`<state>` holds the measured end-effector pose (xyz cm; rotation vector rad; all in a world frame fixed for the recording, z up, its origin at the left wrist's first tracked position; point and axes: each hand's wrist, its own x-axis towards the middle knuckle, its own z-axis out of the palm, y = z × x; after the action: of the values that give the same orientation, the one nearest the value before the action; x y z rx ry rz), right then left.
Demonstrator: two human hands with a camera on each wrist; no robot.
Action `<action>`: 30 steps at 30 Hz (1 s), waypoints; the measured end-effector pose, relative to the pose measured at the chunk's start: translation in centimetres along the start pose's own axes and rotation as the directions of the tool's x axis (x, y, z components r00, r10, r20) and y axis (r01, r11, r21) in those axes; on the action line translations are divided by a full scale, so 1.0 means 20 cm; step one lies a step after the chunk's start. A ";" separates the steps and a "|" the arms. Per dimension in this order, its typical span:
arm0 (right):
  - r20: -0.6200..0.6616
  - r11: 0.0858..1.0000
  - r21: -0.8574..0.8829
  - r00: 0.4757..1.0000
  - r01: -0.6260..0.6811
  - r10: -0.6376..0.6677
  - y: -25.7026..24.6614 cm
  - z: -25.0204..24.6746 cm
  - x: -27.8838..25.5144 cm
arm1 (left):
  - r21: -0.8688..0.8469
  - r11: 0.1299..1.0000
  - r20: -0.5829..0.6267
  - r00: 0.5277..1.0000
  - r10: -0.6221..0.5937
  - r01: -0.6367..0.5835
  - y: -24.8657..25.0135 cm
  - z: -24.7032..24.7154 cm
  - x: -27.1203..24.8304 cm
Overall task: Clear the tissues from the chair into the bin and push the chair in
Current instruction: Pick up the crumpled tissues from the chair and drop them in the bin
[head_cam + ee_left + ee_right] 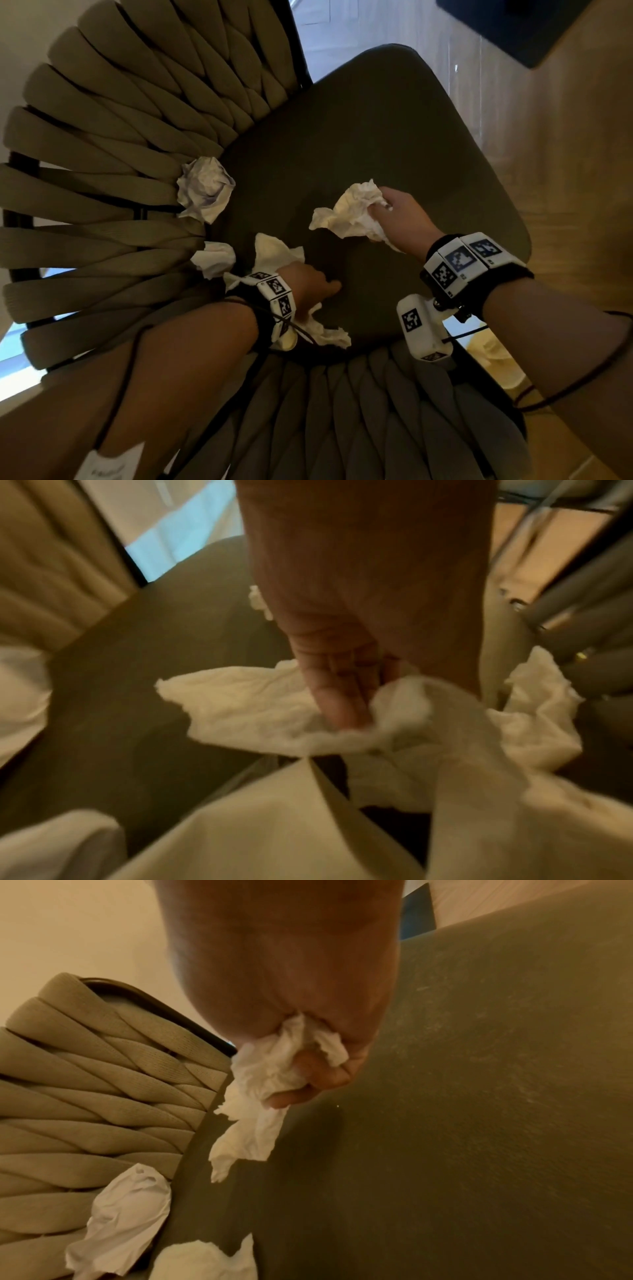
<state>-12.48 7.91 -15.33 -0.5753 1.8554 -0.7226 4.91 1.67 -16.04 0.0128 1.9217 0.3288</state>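
The chair's dark green seat point(376, 137) lies below me, ringed by its woven strap backrest point(102, 137). My right hand point(394, 209) grips a crumpled white tissue point(349, 216) just above the middle of the seat; the right wrist view shows its fingers point(318, 1080) curled round that tissue point(260, 1096). Near the seat's left rear, my left hand point(317, 282) holds another tissue point(274, 253), whose ends stick out on both sides of the hand. Its fingers point(342, 696) pinch this tissue point(246, 710) in the left wrist view. A balled tissue point(205, 188) and a smaller tissue point(214, 258) lie against the backrest.
Wooden floor point(565, 137) runs along the chair's right side. A dark blue object point(513, 27) sits at the top right. Something pale point(493, 346) lies on the floor beside the chair, partly hidden by my right wrist. No bin is clearly visible.
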 end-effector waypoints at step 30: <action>0.021 0.993 -0.077 0.996 -0.084 0.086 0.19 -0.02 -0.07 | 0.363 0.863 0.149 0.936 0.318 -0.351 0.26 0.17 0.07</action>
<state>-12.51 11.67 -17.07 -0.5477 1.8793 -0.5882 6.82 7.65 -17.27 0.6220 1.8681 0.1704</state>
